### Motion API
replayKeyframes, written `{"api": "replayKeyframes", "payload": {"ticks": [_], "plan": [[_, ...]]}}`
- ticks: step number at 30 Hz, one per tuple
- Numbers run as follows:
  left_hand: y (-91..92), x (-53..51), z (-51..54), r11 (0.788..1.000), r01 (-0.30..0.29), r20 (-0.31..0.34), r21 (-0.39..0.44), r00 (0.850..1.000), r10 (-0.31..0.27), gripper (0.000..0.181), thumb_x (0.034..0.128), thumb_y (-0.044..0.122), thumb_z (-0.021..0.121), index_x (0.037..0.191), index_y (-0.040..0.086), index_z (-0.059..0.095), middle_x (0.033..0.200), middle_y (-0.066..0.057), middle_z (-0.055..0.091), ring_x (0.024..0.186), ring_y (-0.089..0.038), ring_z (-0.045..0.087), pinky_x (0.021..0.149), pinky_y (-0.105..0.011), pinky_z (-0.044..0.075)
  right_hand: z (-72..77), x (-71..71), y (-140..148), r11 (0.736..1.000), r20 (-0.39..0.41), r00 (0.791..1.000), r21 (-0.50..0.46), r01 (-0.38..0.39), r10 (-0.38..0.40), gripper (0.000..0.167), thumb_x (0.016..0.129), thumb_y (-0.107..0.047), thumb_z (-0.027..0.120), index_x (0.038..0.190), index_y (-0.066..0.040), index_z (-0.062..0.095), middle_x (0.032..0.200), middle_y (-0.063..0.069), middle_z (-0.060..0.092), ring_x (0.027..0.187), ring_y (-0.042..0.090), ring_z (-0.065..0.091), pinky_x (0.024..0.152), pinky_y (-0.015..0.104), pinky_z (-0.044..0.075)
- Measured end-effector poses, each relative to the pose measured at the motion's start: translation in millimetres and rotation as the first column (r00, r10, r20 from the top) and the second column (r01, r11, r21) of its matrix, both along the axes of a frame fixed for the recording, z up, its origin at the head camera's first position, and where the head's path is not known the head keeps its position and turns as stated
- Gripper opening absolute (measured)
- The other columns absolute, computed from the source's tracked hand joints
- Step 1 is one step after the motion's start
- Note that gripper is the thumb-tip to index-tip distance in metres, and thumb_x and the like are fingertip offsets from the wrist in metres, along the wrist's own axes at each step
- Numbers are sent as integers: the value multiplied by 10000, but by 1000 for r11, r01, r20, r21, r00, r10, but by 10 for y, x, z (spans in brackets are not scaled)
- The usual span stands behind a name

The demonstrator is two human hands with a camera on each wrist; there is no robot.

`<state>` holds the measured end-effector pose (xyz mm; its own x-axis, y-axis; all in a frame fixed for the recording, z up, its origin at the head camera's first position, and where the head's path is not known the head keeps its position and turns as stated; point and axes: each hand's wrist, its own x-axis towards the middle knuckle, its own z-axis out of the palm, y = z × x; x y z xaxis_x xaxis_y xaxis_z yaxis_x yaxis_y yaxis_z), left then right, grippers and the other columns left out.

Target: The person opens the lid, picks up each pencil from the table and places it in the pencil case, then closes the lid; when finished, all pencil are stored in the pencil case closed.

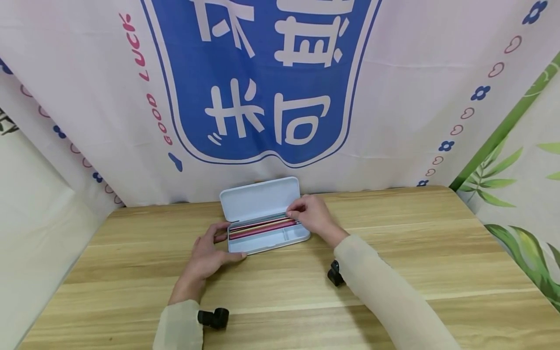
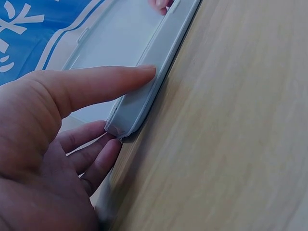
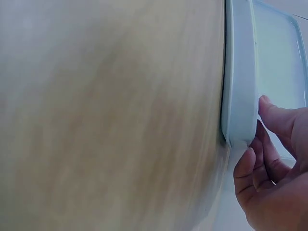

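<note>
A pale blue pencil case (image 1: 264,243) lies on the wooden table with its lid (image 1: 260,200) raised at the back. Several coloured pencils (image 1: 262,227), red, yellow and teal ones among them, lie lengthwise in its rear part. My left hand (image 1: 207,255) holds the left end, thumb along the front wall and the other fingers at the end wall; the left wrist view shows this grip closely. My right hand (image 1: 316,216) reaches over the right end, fingertips bent together at the end of a teal pencil (image 1: 280,215). In the right wrist view the case wall partly hides those fingertips.
The wooden table (image 1: 280,301) spreads in front of the case and to both sides. Right behind it hangs a white curtain (image 1: 393,121) with a large blue printed panel. A small divider (image 1: 286,235) stands in the front compartment. Both wrists carry black camera mounts.
</note>
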<state>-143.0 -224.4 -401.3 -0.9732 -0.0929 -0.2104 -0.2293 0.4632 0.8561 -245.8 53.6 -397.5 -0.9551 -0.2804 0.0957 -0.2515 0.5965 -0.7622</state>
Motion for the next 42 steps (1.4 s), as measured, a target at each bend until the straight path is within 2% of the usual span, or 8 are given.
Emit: {"api": "replayKeyframes", "payload": {"ticks": [5, 10, 15, 22, 27, 32, 37, 42], "plan": [[10, 5, 6, 1000, -5, 7, 1, 1000, 5, 983, 747, 144, 973, 1578, 122, 449, 1590, -250, 526, 1549, -445, 327, 1363, -606, -53, 50, 0, 88, 998, 25, 999, -39, 47, -46, 103, 984, -173, 800, 1032, -93, 845, 1050, 79, 779, 953, 212, 652, 846, 319, 549], [8, 4, 1, 1000, -8, 8, 7, 1000, 8, 985, 740, 144, 977, 1576, 129, 455, 1591, -249, 524, 1561, -448, 280, 1360, -633, -11, 108, -27, 206, 978, 77, 985, -128, 165, -156, 158, 1001, -217, 776, 1079, -92, 833, 1094, 93, 794, 1002, 240, 673, 868, 345, 550], [-7, 3, -8, 1000, -13, 5, 5, 1000, 13, 975, 741, 140, 974, 1571, 128, 462, 1579, -262, 526, 1562, -455, 245, 1350, -647, 83, 85, -77, 265, 954, 144, 966, -181, 240, -215, 322, 1037, -291, 718, 1255, -59, 768, 1235, 140, 761, 1146, 294, 692, 982, 413, 587], [-7, 10, -16, 1000, -25, 15, 19, 1000, 24, 967, 748, 130, 970, 1572, 144, 466, 1583, -240, 518, 1562, -433, 270, 1334, -643, 179, 41, -98, 246, 951, 286, 955, -270, 154, -74, 576, 1102, -453, 593, 1546, -88, 557, 1557, 155, 598, 1412, 329, 602, 1127, 449, 564], [5, -3, -21, 995, -52, -9, 88, 999, 53, 1008, 729, 60, 972, 1577, 105, 429, 1607, -178, 507, 1478, -384, 463, 1243, -567, 388, 80, -64, 253, 928, 341, 938, -326, 183, -65, 630, 1085, -569, 565, 1481, -81, 602, 1479, 155, 650, 1348, 323, 653, 1125, 441, 571], [7, -17, -32, 993, -57, -25, 103, 998, 59, 1071, 726, 27, 969, 1613, 89, 371, 1621, -172, 510, 1460, -375, 488, 1259, -561, 374, 106, -21, 294, 906, 368, 928, -369, 209, -64, 592, 1074, -557, 595, 1351, -39, 665, 1383, 176, 694, 1286, 340, 697, 1110, 439, 583], [15, -21, -51, 994, -44, -43, 95, 998, 48, 1084, 724, 20, 972, 1628, 77, 377, 1592, -198, 533, 1432, -381, 507, 1235, -550, 382, 78, 80, 372, 947, 316, 949, -306, 98, 4, 457, 1002, -406, 756, 1290, -56, 703, 1364, 135, 706, 1236, 306, 712, 1065, 415, 604], [15, -24, -49, 997, -25, -49, 74, 998, 28, 1092, 735, 30, 967, 1647, 87, 370, 1620, -193, 510, 1440, -374, 493, 1232, -548, 385, 87, 188, 429, 985, 292, 950, -161, -61, 107, 678, 945, -403, 829, 1510, -101, 608, 1553, 124, 610, 1438, 340, 585, 1200, 500, 500]]}}
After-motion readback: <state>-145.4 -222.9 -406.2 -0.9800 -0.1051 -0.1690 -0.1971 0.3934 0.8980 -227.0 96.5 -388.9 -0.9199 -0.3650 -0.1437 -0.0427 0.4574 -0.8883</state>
